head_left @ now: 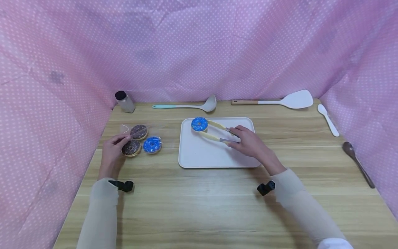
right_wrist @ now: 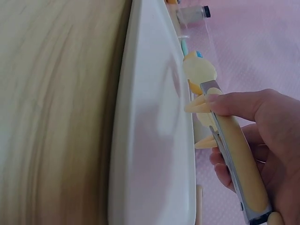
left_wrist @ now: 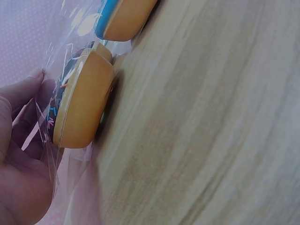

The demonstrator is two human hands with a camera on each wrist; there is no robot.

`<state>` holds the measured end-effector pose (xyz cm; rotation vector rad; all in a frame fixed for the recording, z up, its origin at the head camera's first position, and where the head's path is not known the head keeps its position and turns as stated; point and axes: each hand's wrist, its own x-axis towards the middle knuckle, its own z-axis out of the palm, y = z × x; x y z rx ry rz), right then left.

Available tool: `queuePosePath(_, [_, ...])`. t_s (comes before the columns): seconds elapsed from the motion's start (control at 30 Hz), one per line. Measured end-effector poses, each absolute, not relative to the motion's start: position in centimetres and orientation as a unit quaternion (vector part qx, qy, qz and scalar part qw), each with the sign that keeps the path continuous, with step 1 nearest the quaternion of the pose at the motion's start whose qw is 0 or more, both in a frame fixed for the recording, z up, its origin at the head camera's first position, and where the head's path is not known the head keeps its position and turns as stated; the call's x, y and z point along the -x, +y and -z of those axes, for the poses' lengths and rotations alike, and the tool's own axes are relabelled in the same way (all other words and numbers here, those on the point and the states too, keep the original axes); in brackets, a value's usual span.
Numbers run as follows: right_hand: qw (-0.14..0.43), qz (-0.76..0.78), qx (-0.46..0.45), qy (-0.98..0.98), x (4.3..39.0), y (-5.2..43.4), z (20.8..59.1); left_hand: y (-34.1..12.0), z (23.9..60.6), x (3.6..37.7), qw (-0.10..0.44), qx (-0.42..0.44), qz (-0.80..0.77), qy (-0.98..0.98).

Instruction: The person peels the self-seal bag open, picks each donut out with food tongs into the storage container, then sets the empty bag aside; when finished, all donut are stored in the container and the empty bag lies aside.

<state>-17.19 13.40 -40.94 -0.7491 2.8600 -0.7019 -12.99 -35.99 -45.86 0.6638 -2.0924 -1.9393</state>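
Observation:
My right hand (head_left: 248, 142) grips cream tongs (head_left: 217, 133) over a white tray (head_left: 214, 159); the tong tips clasp a blue-iced doughnut (head_left: 199, 124) at the tray's far left corner. In the right wrist view the tongs (right_wrist: 234, 150) run through my right hand (right_wrist: 262, 140) beside the tray (right_wrist: 154, 140). My left hand (head_left: 113, 147) holds the clear wrapper (left_wrist: 51, 122) by a chocolate doughnut (head_left: 131, 147), whose side (left_wrist: 84, 101) shows in the left wrist view. Another chocolate doughnut (head_left: 139, 131) and a wrapped blue doughnut (head_left: 152, 145) lie beside it.
Along the back of the wooden table (head_left: 199, 207) lie a shaker jar (head_left: 124, 101), a teal-handled ladle (head_left: 186, 105) and a white spatula (head_left: 280, 101). A white spoon (head_left: 328, 119) and a dark spoon (head_left: 357, 162) lie at the right. Pink dotted cloth (head_left: 199, 45) walls three sides.

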Motion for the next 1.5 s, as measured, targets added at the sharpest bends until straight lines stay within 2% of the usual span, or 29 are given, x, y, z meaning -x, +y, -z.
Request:
queuePosePath(0.23, [0.047, 0.225, 0.24, 0.943, 17.3, 14.8, 41.6, -36.0, 46.0, 13.0, 0.113, -0.22, 0.664, -0.705])
queuePosePath(0.6, [0.073, 0.215, 0.218, 0.949, 17.3, 15.4, 42.0, -36.0, 45.8, 13.0, 0.102, -0.229, 0.646, -0.721])
queuePosePath(0.87, [0.042, 0.215, 0.231, 0.948, 17.0, 15.2, 40.8, -36.1, 45.4, 12.9, 0.075, -0.246, 0.637, -0.727])
queuePosePath(1.17, [0.03, 0.204, 0.286, 0.936, 17.2, 12.0, 39.2, -36.0, 45.2, 13.0, 0.071, -0.247, 0.632, -0.731])
queuePosePath(1.5, [0.048, 0.188, 0.33, 0.924, 17.5, 6.8, 40.1, -36.2, 45.5, 13.0, 0.078, -0.237, 0.636, -0.73])
